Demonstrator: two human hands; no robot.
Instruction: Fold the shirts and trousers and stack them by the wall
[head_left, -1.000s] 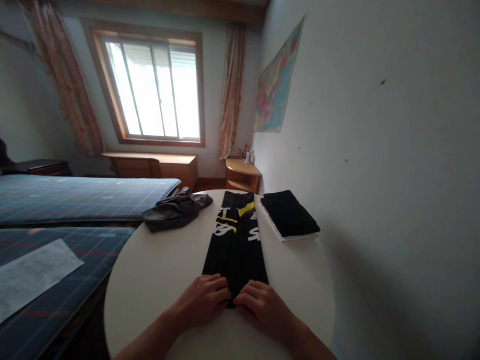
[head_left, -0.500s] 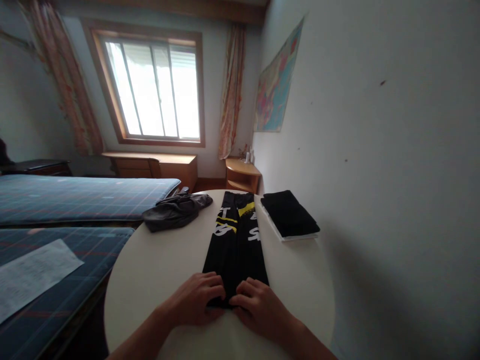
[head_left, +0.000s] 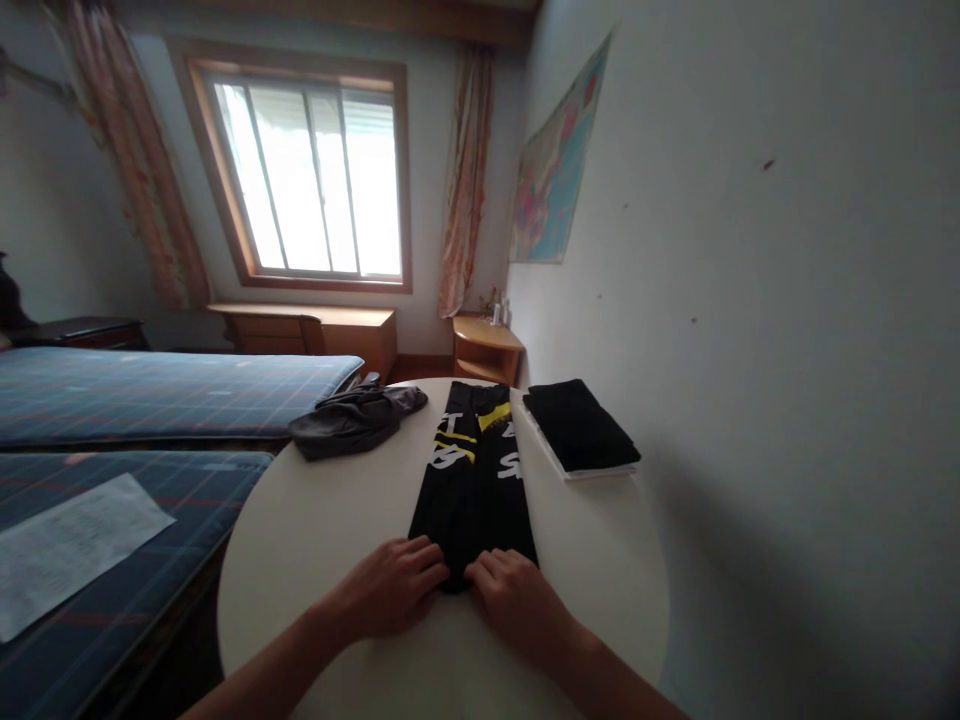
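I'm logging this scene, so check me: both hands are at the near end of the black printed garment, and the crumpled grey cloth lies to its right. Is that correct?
Not quite: in the head view, the crumpled grey cloth lies to the left of the black printed garment. The left hand and right hand are at the garment's near end.

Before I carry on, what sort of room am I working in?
Most likely a bedroom or dormitory room: two plaid mattresses on the left, floral curtains beside the window, and a wall map.
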